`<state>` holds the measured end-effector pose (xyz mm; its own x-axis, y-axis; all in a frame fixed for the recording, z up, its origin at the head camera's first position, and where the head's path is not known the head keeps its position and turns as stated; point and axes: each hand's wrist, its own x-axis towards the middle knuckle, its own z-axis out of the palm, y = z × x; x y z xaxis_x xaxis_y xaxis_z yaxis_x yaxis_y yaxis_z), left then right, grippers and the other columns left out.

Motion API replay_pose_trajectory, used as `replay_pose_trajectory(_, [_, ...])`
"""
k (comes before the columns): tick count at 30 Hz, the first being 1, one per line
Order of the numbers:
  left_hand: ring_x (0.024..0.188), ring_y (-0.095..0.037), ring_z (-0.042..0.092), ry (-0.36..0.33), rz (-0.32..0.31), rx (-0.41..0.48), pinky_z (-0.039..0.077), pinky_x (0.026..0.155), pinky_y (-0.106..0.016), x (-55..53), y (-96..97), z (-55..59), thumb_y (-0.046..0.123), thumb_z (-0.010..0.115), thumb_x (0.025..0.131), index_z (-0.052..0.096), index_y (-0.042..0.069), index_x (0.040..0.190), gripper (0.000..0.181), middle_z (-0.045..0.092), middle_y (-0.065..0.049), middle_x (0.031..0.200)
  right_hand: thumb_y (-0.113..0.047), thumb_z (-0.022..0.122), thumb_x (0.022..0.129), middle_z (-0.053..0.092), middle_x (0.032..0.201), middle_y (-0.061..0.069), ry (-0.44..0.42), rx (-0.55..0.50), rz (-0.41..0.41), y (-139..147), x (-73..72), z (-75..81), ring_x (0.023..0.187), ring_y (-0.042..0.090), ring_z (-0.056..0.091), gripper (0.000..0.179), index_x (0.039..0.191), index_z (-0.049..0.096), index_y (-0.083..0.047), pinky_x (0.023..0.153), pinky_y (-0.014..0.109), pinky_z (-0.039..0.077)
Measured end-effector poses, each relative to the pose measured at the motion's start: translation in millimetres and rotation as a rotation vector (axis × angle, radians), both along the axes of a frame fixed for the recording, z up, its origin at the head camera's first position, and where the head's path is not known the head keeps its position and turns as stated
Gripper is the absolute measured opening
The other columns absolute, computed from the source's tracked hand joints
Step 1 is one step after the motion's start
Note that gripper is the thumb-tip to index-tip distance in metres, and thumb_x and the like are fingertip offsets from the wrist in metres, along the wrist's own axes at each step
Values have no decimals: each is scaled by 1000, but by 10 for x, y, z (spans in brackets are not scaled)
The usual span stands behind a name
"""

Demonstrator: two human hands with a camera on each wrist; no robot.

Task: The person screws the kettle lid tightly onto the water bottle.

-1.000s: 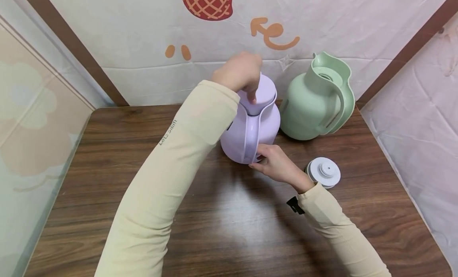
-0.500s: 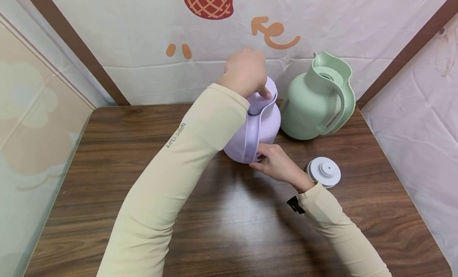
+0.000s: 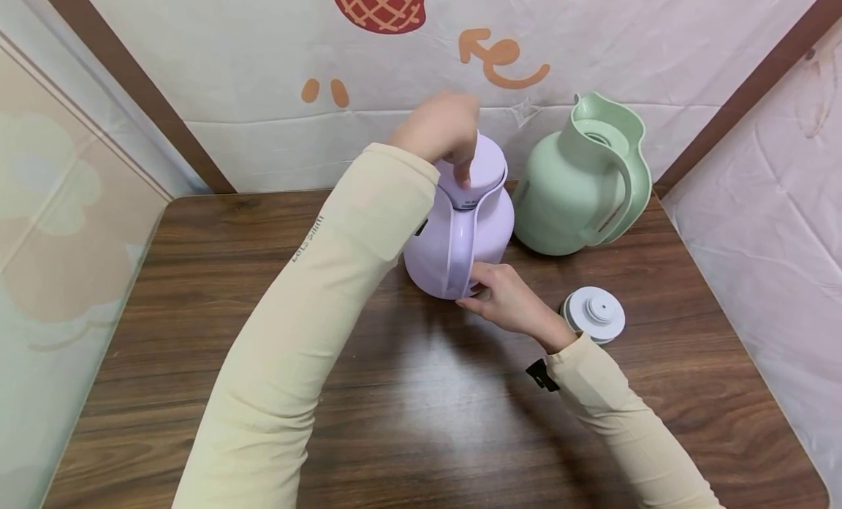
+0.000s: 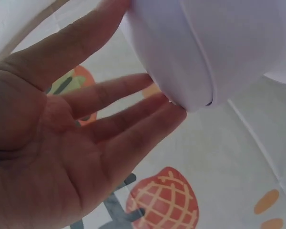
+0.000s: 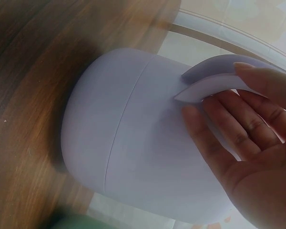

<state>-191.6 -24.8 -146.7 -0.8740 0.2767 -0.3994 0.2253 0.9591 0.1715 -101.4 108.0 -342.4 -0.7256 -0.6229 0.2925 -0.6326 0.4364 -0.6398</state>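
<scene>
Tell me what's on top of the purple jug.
A lid sits at the mouth of the jug, gripped by the left hand. That hand covers part of the lid, and whatever is inside the jug is hidden.

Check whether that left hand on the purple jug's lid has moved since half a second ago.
Yes: judged against the unmoved green jug, the left hand has shifted left, away from it.

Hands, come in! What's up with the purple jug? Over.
Left hand gripping lid, right hand holding handle. Purple jug upright. Green jug and white stopper close by, nothing seen blocking.
</scene>
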Motion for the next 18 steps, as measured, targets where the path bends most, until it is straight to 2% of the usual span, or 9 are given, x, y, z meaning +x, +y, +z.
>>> replay_pose_trajectory(4, [100,-20,41,-6,26,26,40,79,-28,12,-14,14,24,78,71,51,4,121,60,47,-7,116,3,73,71,65,85,8,0,-1,-2,1,-2,-6,79,19,62,22,90,63,-2,67,33,52])
replay_pose_trajectory(10, [103,-19,42,63,91,51,40,85,-30,66,10,-27,44,77,68,52,10,121,68,48,-5,116,2,74,69,65,84,8,-3,6,-10,-5,-1,4,78,19,63,24,90,64,-1,67,30,51])
replay_pose_trajectory(14, [102,-21,44,98,101,32,43,82,-33,76,36,-58,42,78,68,52,11,124,69,50,-7,119,2,74,69,65,84,8,-6,1,-10,-9,-1,2,78,19,63,24,90,64,-1,67,29,51])
replay_pose_trajectory(18, [104,-21,42,92,92,9,43,82,-33,68,35,-60,38,79,68,48,11,129,73,48,-7,123,3,74,69,65,84,8,-7,-4,-7,-15,0,0,78,19,63,24,90,64,-1,67,29,51])
